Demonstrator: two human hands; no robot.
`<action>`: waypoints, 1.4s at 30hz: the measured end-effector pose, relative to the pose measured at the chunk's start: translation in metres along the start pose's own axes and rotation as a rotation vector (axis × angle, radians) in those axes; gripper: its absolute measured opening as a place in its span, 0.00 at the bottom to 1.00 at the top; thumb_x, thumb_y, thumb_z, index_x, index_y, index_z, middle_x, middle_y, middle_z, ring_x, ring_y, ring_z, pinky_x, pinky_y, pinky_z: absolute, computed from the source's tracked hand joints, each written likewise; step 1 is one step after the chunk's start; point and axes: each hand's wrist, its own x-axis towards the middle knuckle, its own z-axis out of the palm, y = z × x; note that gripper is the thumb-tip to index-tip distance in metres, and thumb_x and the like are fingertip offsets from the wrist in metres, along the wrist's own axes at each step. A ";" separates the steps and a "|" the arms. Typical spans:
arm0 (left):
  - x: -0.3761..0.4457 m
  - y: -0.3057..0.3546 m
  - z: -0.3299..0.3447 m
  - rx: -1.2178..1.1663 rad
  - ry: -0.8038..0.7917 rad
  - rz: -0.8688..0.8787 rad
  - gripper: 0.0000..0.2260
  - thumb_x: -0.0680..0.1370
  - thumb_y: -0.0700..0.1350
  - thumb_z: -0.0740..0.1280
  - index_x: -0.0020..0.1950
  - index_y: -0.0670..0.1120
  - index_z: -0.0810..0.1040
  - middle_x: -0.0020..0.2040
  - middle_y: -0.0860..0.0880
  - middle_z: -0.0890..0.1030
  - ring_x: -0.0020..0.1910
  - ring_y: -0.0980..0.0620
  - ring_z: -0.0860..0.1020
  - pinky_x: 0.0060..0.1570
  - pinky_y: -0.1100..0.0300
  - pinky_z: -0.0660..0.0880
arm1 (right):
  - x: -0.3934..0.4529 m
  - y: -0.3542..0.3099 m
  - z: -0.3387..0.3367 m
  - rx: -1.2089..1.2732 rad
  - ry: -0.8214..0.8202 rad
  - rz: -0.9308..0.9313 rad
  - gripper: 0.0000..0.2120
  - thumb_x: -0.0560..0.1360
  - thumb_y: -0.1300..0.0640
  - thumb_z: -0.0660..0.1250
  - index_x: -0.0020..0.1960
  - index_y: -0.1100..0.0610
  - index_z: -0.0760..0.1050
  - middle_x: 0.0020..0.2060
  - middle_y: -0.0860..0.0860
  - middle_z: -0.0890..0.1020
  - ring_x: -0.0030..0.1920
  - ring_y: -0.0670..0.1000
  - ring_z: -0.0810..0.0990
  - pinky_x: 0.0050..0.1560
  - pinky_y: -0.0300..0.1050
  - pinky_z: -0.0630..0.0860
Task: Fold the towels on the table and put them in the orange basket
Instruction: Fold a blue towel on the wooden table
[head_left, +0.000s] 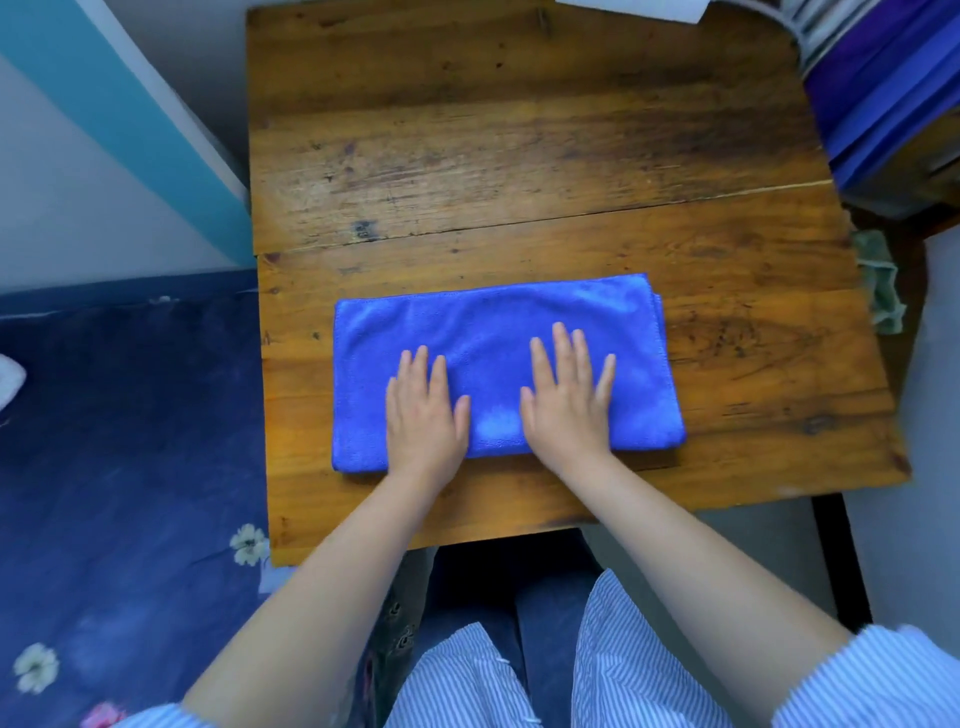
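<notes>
Both hands lie flat, fingers straight and a little spread, palms down on the towel (498, 364). The left hand (423, 415) presses the near-left part of the cloth; the right hand (569, 400) presses just right of its middle. Neither grips anything; they only bear down, as if smoothing a fold.

The towel is blue and lies on the near half of the tabletop (519, 156), long side running left to right. It looks already doubled: a second layer peeks out along the right end, and the near edge is rounded like a fold.

It should handle as a light, limp, fleecy cloth, with no stiffness to hold a shape on its own. It will sag if lifted by one point, so the layers want pinching together at both corners of one short end, then carrying over to the other end. The nap should grip the wood a little and resist sliding. Nothing here is fragile.

No orange basket shows in this view. At the tabletop's right edge hangs a green cloth (880, 286), and further back on the right stands a stack of blue and purple fabric (883, 88). A dark flowered bedcover (130, 441) lies to the left.
</notes>
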 end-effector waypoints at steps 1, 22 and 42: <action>-0.002 0.003 0.009 0.039 -0.031 -0.008 0.27 0.79 0.52 0.56 0.75 0.42 0.55 0.77 0.43 0.52 0.76 0.45 0.47 0.73 0.52 0.44 | 0.001 -0.005 0.008 -0.013 -0.048 -0.010 0.28 0.78 0.51 0.56 0.75 0.55 0.52 0.76 0.55 0.49 0.76 0.56 0.45 0.71 0.63 0.39; 0.043 -0.003 0.000 0.236 -0.044 0.172 0.28 0.80 0.57 0.52 0.76 0.49 0.50 0.77 0.47 0.45 0.76 0.48 0.42 0.71 0.43 0.40 | 0.017 0.029 -0.005 0.075 0.104 0.065 0.28 0.79 0.51 0.54 0.75 0.58 0.51 0.76 0.55 0.50 0.76 0.55 0.46 0.72 0.57 0.38; 0.076 0.057 -0.002 0.227 -0.116 0.371 0.24 0.80 0.48 0.56 0.75 0.42 0.56 0.76 0.45 0.56 0.76 0.47 0.51 0.72 0.46 0.46 | -0.038 0.115 -0.004 0.225 0.122 0.493 0.26 0.76 0.50 0.61 0.70 0.62 0.63 0.71 0.59 0.64 0.72 0.58 0.60 0.69 0.59 0.55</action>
